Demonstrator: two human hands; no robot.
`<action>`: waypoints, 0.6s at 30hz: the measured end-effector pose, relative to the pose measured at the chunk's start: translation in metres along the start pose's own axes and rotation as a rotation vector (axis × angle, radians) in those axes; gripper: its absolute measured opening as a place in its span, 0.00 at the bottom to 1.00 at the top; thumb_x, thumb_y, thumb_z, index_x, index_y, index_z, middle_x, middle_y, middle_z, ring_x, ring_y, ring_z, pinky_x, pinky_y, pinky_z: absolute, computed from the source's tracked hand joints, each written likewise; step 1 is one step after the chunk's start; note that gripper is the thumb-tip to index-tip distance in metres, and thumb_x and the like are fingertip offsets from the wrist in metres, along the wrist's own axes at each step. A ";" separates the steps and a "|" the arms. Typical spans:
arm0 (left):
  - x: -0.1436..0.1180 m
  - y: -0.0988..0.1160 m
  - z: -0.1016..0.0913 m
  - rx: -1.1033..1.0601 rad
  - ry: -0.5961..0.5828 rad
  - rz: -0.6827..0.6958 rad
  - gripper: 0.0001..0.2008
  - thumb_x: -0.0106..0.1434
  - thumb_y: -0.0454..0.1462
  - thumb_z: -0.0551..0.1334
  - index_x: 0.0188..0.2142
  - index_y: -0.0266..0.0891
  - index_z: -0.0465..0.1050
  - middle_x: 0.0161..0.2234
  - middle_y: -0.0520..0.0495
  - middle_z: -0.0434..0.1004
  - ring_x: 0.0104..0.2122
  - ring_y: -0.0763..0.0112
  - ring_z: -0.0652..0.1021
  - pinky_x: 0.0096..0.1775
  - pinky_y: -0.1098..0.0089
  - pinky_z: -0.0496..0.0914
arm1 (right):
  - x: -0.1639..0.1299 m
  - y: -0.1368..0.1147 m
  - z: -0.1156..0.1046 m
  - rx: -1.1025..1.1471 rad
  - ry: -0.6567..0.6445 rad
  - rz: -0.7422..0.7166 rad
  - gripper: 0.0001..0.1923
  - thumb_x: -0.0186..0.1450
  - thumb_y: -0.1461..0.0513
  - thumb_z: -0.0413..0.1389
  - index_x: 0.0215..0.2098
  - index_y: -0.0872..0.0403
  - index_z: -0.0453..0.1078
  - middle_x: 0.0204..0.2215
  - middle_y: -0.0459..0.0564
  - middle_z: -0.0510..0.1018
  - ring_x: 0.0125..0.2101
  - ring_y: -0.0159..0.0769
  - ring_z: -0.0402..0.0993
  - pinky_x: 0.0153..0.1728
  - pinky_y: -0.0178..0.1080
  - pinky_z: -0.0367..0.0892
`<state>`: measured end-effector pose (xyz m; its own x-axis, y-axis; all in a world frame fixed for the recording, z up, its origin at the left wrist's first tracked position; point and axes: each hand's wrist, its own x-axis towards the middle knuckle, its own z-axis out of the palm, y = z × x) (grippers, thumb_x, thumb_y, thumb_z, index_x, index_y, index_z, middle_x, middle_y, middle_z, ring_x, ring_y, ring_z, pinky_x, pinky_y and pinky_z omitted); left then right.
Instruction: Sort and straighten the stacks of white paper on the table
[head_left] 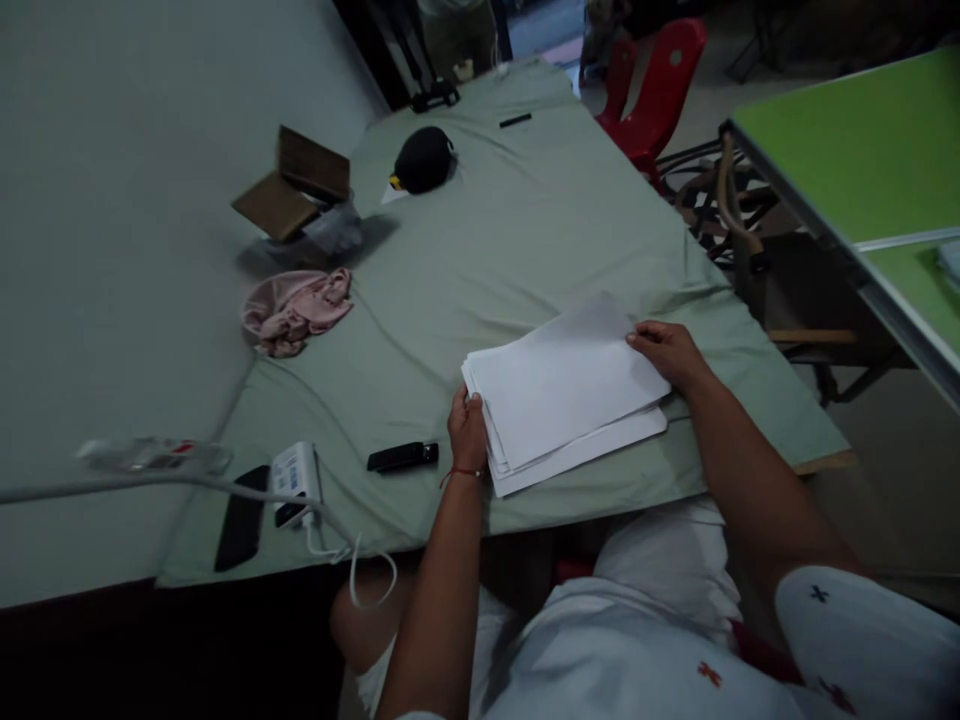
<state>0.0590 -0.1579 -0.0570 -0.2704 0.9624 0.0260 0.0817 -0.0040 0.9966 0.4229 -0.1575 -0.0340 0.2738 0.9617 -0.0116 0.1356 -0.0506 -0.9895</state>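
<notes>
A stack of white paper [555, 390] lies on the cloth-covered table in front of me, its sheets slightly out of line and the lowest one sticking out towards me. My left hand [468, 432], a thin red cord at its wrist, is closed on the stack's left edge, thumb on top. At the right edge my right hand [667, 350] pinches the paper between thumb and fingers; how many sheets are in the pinch I cannot tell. Left of my left hand rests a black stapler [403, 457].
A white power strip [295, 480] with a cable and a dark phone [242, 518] lie at the front left. Along the left are a pink cloth [300, 310], a brown cardboard box [289, 190] and a black cap-like object [424, 160]. A green table [862, 130] stands right.
</notes>
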 end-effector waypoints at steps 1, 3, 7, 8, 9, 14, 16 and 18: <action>0.000 0.000 0.000 0.000 -0.025 -0.012 0.29 0.58 0.54 0.68 0.53 0.38 0.76 0.44 0.43 0.83 0.42 0.62 0.80 0.43 0.67 0.74 | 0.000 0.001 0.000 -0.015 0.001 -0.012 0.18 0.53 0.50 0.65 0.34 0.54 0.78 0.27 0.45 0.76 0.26 0.32 0.66 0.27 0.36 0.61; -0.001 0.000 0.000 -0.007 -0.069 -0.023 0.29 0.58 0.53 0.68 0.52 0.38 0.75 0.40 0.46 0.83 0.37 0.65 0.80 0.38 0.68 0.73 | 0.001 0.002 0.001 -0.055 0.030 -0.042 0.17 0.55 0.49 0.64 0.34 0.54 0.78 0.27 0.45 0.77 0.27 0.33 0.67 0.29 0.36 0.62; -0.001 0.000 -0.001 0.015 -0.038 -0.019 0.30 0.57 0.51 0.69 0.54 0.38 0.71 0.35 0.49 0.82 0.31 0.69 0.77 0.33 0.71 0.70 | 0.001 0.001 0.002 -0.135 0.139 -0.093 0.16 0.56 0.50 0.62 0.31 0.55 0.78 0.26 0.46 0.76 0.28 0.34 0.68 0.31 0.37 0.63; -0.002 0.001 -0.001 0.023 -0.024 -0.021 0.31 0.57 0.50 0.70 0.55 0.38 0.69 0.34 0.49 0.81 0.30 0.69 0.77 0.32 0.71 0.70 | 0.002 0.000 0.003 -0.134 0.151 -0.095 0.15 0.56 0.50 0.62 0.31 0.54 0.77 0.25 0.46 0.76 0.28 0.34 0.67 0.31 0.37 0.63; -0.002 0.001 -0.001 0.027 -0.015 -0.022 0.32 0.56 0.49 0.70 0.57 0.38 0.68 0.34 0.49 0.81 0.29 0.69 0.77 0.32 0.71 0.70 | 0.002 0.000 0.003 -0.123 0.157 -0.092 0.15 0.55 0.50 0.62 0.31 0.54 0.77 0.25 0.46 0.75 0.28 0.34 0.67 0.31 0.37 0.63; -0.002 0.004 -0.001 0.017 0.000 -0.048 0.29 0.57 0.42 0.67 0.58 0.39 0.70 0.36 0.48 0.82 0.33 0.67 0.79 0.36 0.69 0.72 | 0.000 -0.003 0.006 -0.064 0.137 -0.068 0.16 0.54 0.49 0.63 0.30 0.54 0.76 0.23 0.44 0.73 0.26 0.32 0.64 0.29 0.37 0.60; -0.002 0.006 0.000 0.036 0.022 -0.040 0.26 0.57 0.40 0.65 0.56 0.40 0.72 0.38 0.48 0.82 0.37 0.65 0.79 0.40 0.69 0.73 | -0.002 -0.004 0.009 -0.072 0.118 -0.074 0.16 0.55 0.49 0.63 0.30 0.54 0.76 0.24 0.44 0.73 0.26 0.32 0.64 0.28 0.36 0.59; -0.001 0.008 0.001 0.057 0.056 0.001 0.23 0.56 0.39 0.64 0.52 0.40 0.75 0.42 0.47 0.82 0.44 0.63 0.79 0.45 0.68 0.73 | -0.004 -0.005 0.012 -0.071 0.102 -0.077 0.17 0.55 0.49 0.63 0.31 0.54 0.76 0.24 0.45 0.73 0.26 0.32 0.64 0.28 0.36 0.58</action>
<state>0.0610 -0.1590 -0.0496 -0.3236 0.9456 0.0328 0.1364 0.0124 0.9906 0.4100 -0.1584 -0.0309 0.3547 0.9313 0.0826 0.2261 0.0002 -0.9741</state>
